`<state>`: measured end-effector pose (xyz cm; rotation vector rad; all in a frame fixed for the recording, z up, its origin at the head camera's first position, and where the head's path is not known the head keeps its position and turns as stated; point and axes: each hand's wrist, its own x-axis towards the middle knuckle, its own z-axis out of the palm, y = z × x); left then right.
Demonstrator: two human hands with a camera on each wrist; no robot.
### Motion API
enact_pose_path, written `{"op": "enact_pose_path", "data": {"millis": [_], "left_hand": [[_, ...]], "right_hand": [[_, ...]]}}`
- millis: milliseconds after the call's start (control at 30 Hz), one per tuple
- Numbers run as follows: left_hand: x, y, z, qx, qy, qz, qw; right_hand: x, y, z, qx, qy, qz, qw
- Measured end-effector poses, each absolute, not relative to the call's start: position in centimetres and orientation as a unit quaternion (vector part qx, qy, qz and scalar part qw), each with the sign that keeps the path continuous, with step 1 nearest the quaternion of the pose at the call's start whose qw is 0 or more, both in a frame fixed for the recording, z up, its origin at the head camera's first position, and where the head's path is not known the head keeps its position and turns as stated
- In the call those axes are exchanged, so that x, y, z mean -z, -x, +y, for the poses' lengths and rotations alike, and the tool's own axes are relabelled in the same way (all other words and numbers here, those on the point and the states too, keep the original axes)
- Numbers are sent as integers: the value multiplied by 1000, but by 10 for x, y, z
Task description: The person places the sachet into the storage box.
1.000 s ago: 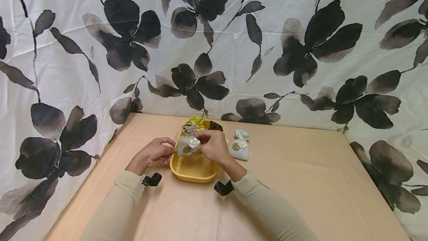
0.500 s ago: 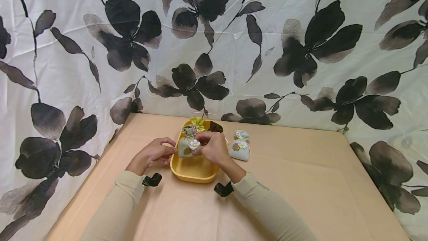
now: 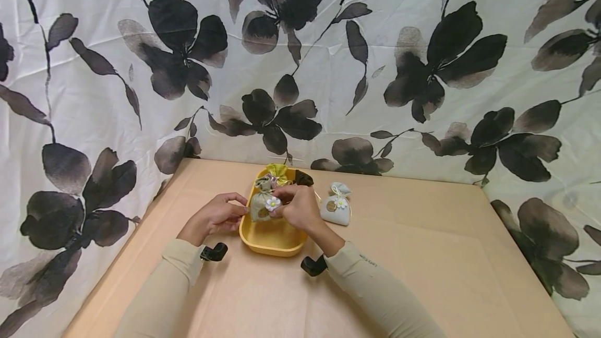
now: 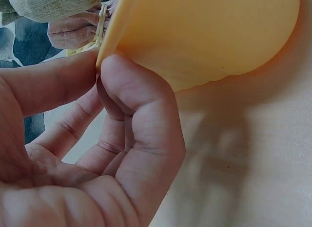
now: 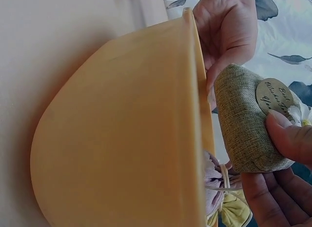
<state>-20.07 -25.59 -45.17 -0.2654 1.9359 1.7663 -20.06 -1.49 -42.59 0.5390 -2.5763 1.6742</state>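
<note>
A yellow plastic bin (image 3: 273,251) stands on the table, its left rim pinched between the thumb and fingers of my left hand (image 3: 217,216). My right hand (image 3: 300,206) holds a grey-green drawstring pouch (image 3: 259,207) over the bin, thumb on its front and fingers beneath. This pouch carries a white flower (image 3: 272,203) and a round brown tag (image 5: 273,96) with handwritten-style lettering. Behind it, a yellow pouch (image 3: 278,172) and a mauve pouch (image 5: 213,180) show inside the bin. Dark brown fabric (image 3: 302,178) shows at the bin's back right corner, partly hidden by my right hand.
A pale blue-grey drawstring pouch (image 3: 336,212) with a white flower and round tag lies on the tan tabletop (image 3: 422,244), right of the bin. A white cloth with dark flowers (image 3: 347,82) hangs behind the table and along its sides.
The grey-green pouch has moved very slightly down and to the right with my right hand. My left hand keeps its place on the bin's rim.
</note>
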Motion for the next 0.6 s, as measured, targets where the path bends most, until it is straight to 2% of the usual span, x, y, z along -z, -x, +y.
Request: {"op": "enact_pose_path", "data": {"millis": [600], "left_hand": [[454,202,-257,-644,97,716,250]], "right_hand": [[427,198,-19,-513,-169,-842,5]]}}
